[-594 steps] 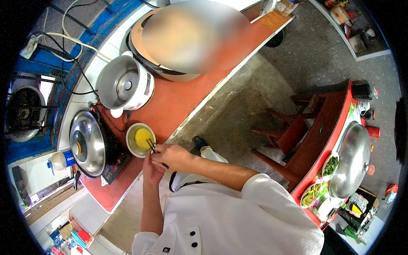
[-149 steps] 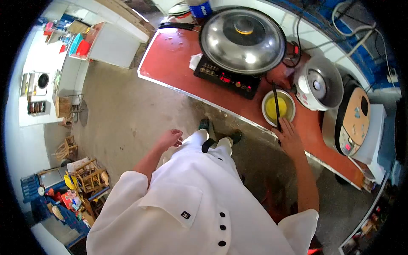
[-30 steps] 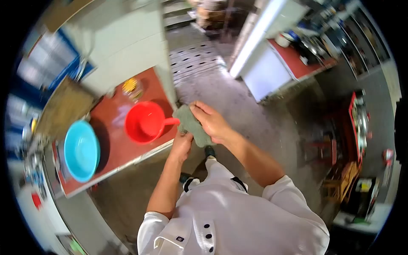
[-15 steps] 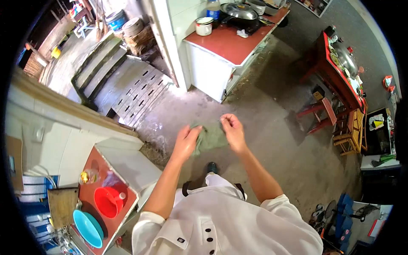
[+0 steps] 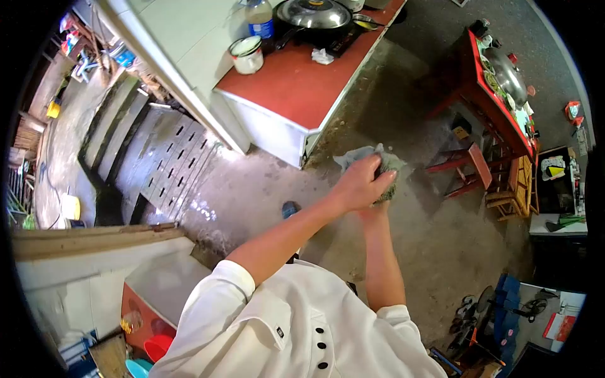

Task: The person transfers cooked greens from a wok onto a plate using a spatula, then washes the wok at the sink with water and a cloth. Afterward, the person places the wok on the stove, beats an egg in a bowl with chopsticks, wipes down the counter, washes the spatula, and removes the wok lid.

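Observation:
A grey-green cloth (image 5: 360,155) is bunched between my two hands in front of my body, above the concrete floor. My left hand (image 5: 358,183) lies across the cloth with its fingers wrapped round it. Behind and below it, my right hand (image 5: 378,205) is mostly hidden by the cloth and the left hand, and its fingers cannot be made out. One edge of the cloth spreads out past the left hand's knuckles.
Ahead stands a red-topped counter (image 5: 277,94) with a lidded pan (image 5: 314,14) and a white enamel mug (image 5: 247,57). A red table (image 5: 476,69) and a stool (image 5: 469,165) are at the right. Steps (image 5: 116,135) lie beyond the doorway at the left.
Both hands have moved right and come together, and the cloth that was spread between them is now bunched. The view has shifted closer to the counter with the pan.

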A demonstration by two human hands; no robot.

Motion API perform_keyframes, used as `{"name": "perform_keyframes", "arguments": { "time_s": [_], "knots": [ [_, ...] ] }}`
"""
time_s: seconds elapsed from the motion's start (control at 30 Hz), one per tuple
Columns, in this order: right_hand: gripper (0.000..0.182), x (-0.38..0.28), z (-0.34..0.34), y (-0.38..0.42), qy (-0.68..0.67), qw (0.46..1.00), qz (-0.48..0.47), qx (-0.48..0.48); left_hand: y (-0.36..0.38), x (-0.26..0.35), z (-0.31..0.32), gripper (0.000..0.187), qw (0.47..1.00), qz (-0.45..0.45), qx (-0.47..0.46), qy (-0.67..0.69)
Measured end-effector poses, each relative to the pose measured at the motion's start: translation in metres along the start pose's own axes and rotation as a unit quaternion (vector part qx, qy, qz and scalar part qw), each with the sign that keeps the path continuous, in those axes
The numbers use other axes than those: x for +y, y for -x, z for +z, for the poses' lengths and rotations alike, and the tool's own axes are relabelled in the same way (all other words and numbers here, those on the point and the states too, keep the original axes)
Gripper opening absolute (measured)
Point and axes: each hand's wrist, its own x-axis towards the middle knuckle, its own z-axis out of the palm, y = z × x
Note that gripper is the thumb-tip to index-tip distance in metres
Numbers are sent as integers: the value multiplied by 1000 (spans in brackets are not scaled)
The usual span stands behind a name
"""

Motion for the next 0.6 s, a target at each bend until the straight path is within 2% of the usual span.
{"name": "perform_keyframes", "arguments": {
  "time_s": [0.07,0.13,0.17,0.23,0.27,0.3,0.33,0.37,0.4,0.43,0.47,0.5,0.53,0.57,0.6],
  "knots": [
    [56,-23,4,-32,-21,1000,-18,11,-36,-12,-15,36,1000,-21,-13,-4],
    [58,-40,10,-66,-43,998,-30,25,-76,-40,-27,42,987,-93,-53,-119],
    [58,-44,12,-82,-53,997,-29,37,-92,-49,-34,42,986,-98,-59,-120],
    [58,-54,21,-116,-77,995,-32,55,-115,-65,-47,49,965,-99,-73,-232],
    [61,-59,28,-137,-61,996,-47,41,-136,-75,-55,49,964,-98,-73,-235],
    [61,-64,32,-157,-62,996,-43,44,-149,-86,-63,51,972,-99,-29,-214],
    [57,-67,33,-179,-109,993,-24,31,-156,-98,-70,53,976,-106,14,-190],
    [52,-70,34,-202,-154,988,-3,18,-170,-106,-83,53,975,-119,15,-188],
    [52,-75,37,-231,-152,988,9,20,-195,-117,-101,56,967,-184,19,-177],
    [51,-80,40,-260,-77,996,4,53,-218,-128,-117,60,954,-249,26,-163],
    [49,-83,40,-291,-1,997,2,83,-235,-148,-127,60,951,-263,35,-160],
    [49,-82,31,-329,4,997,19,79,-252,-169,-137,62,943,-240,78,-217],
    [47,-80,17,-374,166,982,-68,65,-273,-187,-146,66,929,-215,120,-276],
    [46,-80,16,-409,321,933,-152,47,-295,-199,-151,66,924,-231,129,-276],
    [46,-84,13,-438,322,935,-138,48,-316,-210,-154,69,906,-210,153,-333]
  ]
}}
